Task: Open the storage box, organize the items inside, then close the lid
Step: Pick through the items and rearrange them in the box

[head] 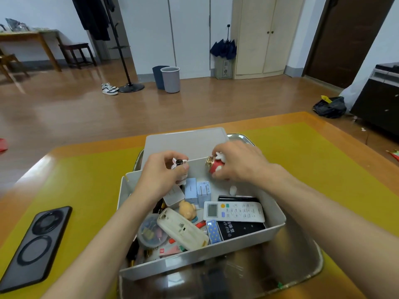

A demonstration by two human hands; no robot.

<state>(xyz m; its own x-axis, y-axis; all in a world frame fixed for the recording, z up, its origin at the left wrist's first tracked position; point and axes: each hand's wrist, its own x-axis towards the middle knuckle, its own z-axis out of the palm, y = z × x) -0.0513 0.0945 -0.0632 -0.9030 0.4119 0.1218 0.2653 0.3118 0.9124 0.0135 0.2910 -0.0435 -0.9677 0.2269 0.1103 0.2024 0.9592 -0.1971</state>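
The storage box (274, 228) is open — its lid (185, 141) lies flat on the steel tray (311, 260) just behind the box, so step 1 looks done. Sorting is under way, and by the look of things it has a fair way to run.

Both hands are over the far end of the box. The left hand (159, 175) is curled round a small white figurine (179, 165) with a black dot on its head, held above the box's far left corner. The right hand (235, 162) is clamped on a red and white figurine (216, 166) with a gold part, at the box's far right side.

Inside the box it is a jumble. 2 pale blue cartons (197, 190) stand upright near the far wall, a small white one beside them. A tan toy (187, 209) lies in the middle of the box. A white remote (234, 211) rests across a black device (240, 229) on the box's right side, with a blue polka-dot item (213, 230) just left of that device. A cream-coloured case (182, 228) lies diagonally over a round clear tub of clips (151, 230) at the box's near left, with pens and red bits underneath.

Left to do, I'd judge — place the 2 figurines, straighten the near-left pile, then bring the lid back onto the box.

A black phone (35, 247) lies on the yellow counter (82, 175), well left of the box.
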